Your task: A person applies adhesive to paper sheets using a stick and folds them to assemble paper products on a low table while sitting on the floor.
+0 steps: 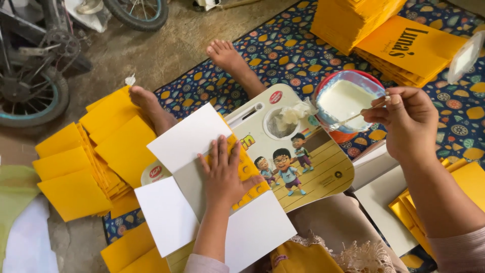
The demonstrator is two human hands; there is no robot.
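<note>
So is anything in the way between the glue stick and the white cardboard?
Nothing visible blocks it. The right hand holds the thin stick over the bowl of white glue. Between that and the white cardboard under the left hand lies only the flat cartoon board.

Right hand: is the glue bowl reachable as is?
Probably yes. The right hand is right beside the glue bowl, holding a thin stick whose tip already reaches over the white glue. The bowl is open on top, and nothing lies between hand and bowl.
</note>
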